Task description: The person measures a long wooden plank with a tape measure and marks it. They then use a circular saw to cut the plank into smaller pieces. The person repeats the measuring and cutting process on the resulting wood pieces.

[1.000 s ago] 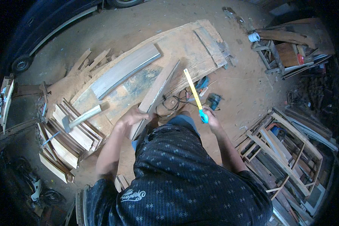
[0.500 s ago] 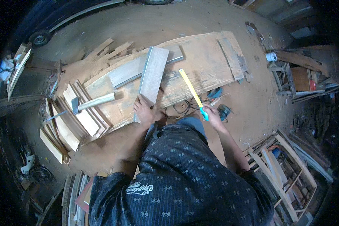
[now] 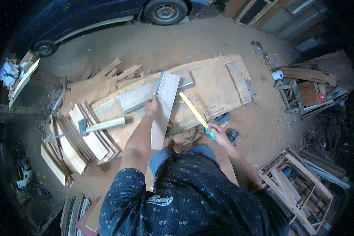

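Note:
A pale wooden board (image 3: 167, 100) stretches from near my legs across a second greyish board (image 3: 135, 96) on the workbench (image 3: 208, 88). My left hand (image 3: 152, 107) grips its left edge about midway along, with the thumb pointing up the edge. Right of the board, my right hand (image 3: 218, 134) is closed around the turquoise end of a long, narrow yellow strip (image 3: 192, 109), whose kind I cannot make out. The strip's far tip slants up toward the board, over the bench. A short dark thin piece (image 3: 205, 118) sticks up beside my right fingers.
At the left, a hammer (image 3: 102, 125) with a thick wooden handle lies across several stacked planks (image 3: 94, 135). A teal power tool (image 3: 232, 135) and dark cables rest on the ground beyond my right hand. Wooden frames (image 3: 299, 188) stand lower right. A dark vehicle (image 3: 94, 19) is parked behind.
My left hand has moved from the board's near end to farther up its left edge. The yellow strip's tip is nearer the board. The view has tilted up, showing more of the vehicle.

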The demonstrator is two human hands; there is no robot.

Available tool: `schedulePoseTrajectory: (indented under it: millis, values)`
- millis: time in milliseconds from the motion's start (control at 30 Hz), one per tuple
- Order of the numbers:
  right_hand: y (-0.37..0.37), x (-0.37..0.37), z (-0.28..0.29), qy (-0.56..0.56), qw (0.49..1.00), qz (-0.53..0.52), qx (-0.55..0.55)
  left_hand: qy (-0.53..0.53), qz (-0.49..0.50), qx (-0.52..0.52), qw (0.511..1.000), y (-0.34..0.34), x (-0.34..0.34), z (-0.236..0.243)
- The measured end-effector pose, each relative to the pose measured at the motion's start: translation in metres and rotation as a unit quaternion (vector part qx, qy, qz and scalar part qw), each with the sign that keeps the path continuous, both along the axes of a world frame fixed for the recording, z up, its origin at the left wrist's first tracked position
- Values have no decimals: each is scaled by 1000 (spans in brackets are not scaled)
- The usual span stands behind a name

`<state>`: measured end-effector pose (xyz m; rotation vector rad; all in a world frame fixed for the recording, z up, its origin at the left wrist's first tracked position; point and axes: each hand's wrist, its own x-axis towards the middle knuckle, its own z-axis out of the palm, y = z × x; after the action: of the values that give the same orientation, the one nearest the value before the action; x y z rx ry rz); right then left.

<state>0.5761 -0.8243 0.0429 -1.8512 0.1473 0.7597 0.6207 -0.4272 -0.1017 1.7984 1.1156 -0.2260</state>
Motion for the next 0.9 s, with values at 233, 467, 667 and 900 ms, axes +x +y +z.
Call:
schedulePoseTrajectory:
  millis: [233, 467, 667, 900]
  values:
    - [-30, -21, 10, 22, 996, -81, 23, -97, 23, 114, 989, -28, -13, 47]
    - [-6, 15, 44, 44, 985, -153, 69, -294, 118, 11, 948, -18, -55, 123]
    - [22, 50, 64, 45, 988, -102, 108, -536, 129, 9, 834, 10, -89, 147]
    - [54, 67, 85, 13, 992, -46, 119, -596, 102, 39, 795, 14, -111, 207]
